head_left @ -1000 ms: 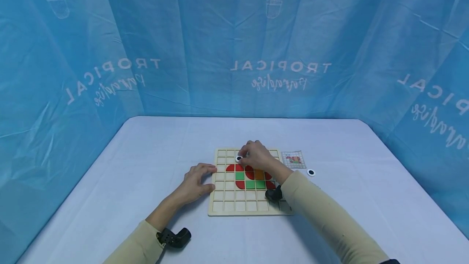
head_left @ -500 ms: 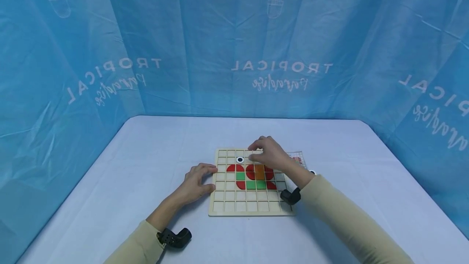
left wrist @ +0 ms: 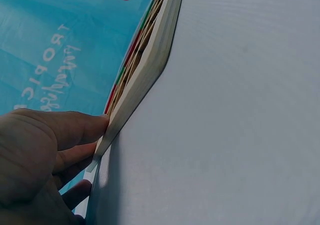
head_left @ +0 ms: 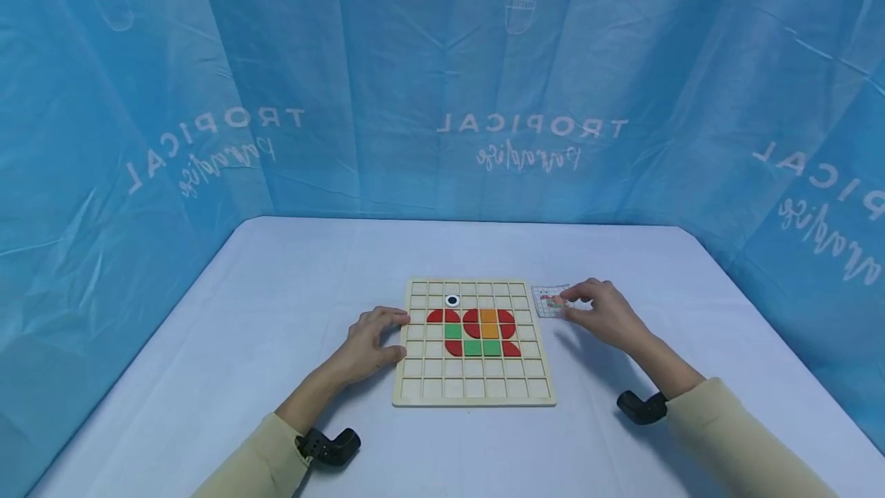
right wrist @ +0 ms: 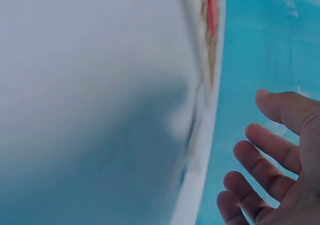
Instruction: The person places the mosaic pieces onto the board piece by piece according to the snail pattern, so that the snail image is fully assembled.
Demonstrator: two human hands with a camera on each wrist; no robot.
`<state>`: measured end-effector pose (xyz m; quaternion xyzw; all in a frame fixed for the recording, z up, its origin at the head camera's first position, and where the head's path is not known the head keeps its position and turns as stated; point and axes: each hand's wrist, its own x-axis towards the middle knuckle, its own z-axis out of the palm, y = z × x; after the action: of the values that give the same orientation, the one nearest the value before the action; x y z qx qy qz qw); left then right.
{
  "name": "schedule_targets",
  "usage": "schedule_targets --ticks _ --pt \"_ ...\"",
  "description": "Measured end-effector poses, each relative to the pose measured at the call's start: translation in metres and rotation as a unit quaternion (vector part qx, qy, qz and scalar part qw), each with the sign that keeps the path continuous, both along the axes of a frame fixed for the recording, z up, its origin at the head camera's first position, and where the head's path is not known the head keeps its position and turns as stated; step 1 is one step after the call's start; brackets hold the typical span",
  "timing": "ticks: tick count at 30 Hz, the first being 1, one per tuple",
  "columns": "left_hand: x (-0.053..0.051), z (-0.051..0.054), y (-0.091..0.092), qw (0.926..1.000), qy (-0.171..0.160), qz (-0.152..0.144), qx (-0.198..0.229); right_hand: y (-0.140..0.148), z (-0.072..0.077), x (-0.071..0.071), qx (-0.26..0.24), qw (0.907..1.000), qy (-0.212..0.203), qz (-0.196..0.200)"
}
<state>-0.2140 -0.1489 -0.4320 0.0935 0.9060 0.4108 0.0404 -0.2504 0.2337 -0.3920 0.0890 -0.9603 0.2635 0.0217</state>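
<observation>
My left hand [head_left: 369,344] rests against the left edge of a pale wooden grid board [head_left: 442,390], its thumb and fingertips touching the rim. In the left wrist view the left thumb [left wrist: 82,127] presses the board's side. Red rounded tiles [head_left: 452,348], green square tiles [head_left: 482,348] and orange square tiles [head_left: 489,323] lie in its cells. A white disc with a black centre, like an eye [head_left: 452,300], sits in an upper cell. My right hand [head_left: 604,316] hovers beside a small printed pattern card [head_left: 542,306]; the right wrist view shows its fingers [right wrist: 262,167] loosely bent, holding nothing.
A white cloth [head_left: 311,267] covers the table. Blue curtains [head_left: 387,98] with printed lettering stand behind and at both sides. Black wrist cameras [head_left: 332,448] are strapped to both wrists.
My right hand has let go of the eye disc on the board and moved right, to beside the card. The second eye disc, seen earlier right of the card, is now hidden. My left hand stays put.
</observation>
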Motion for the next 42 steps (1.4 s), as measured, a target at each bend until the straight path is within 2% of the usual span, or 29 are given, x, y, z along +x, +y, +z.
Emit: schedule_targets --ticks 6,12,31,38,42 --pt "-0.001 0.000 0.000 1.0000 -0.001 0.000 0.002 0.026 -0.011 0.009 0.018 0.9993 -0.021 -0.024" --pt "0.000 0.001 0.000 1.0000 -0.002 -0.001 0.009 0.036 -0.019 0.011 0.022 0.9984 -0.035 -0.039" --pt "0.000 0.001 -0.001 1.0000 0.000 -0.002 0.008 0.038 -0.029 0.010 0.037 0.9982 -0.020 -0.044" --pt "0.001 0.000 -0.001 0.9999 0.005 -0.004 0.011 0.039 -0.029 0.009 0.035 0.9987 -0.011 -0.037" --pt "0.000 -0.001 -0.001 0.9998 0.008 -0.008 0.013 0.033 -0.024 0.008 0.028 0.9992 -0.009 -0.026"
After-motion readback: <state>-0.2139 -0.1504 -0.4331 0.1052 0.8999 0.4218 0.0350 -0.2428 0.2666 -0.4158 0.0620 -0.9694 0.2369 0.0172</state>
